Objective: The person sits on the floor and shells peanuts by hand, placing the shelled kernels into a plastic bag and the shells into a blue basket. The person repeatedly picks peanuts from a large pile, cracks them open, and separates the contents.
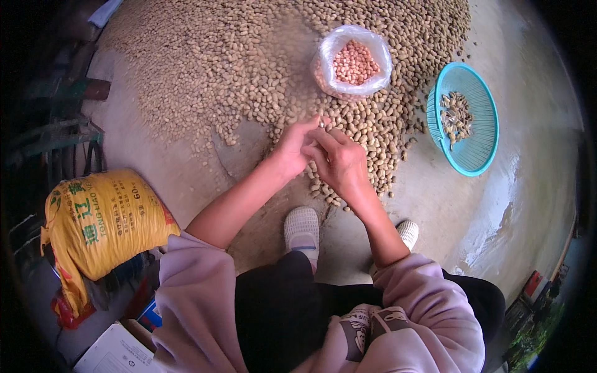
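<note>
My left hand [295, 143] and my right hand [344, 161] meet above the near edge of a heap of unshelled peanuts [252, 88]. A small, pale, shiny piece [322, 123] shows at the fingertips of my left hand; fingers hide most of it, so I cannot tell whether it is a peanut or a small tool. The fingers of my right hand are curled close against my left, and their grip is hidden. Just beyond both hands, an open clear plastic bag [383, 77] of shelled pink peanut kernels [354, 63] stands upright on the heap.
To the right, a turquoise plastic basket [476, 147] contains peanut shells [456, 116]. A yellow woven sack [112, 219] with printing lies at left, near a white carton [114, 352]. My shoes [301, 228] rest on the concrete floor [261, 210]. Water shines on the floor at right.
</note>
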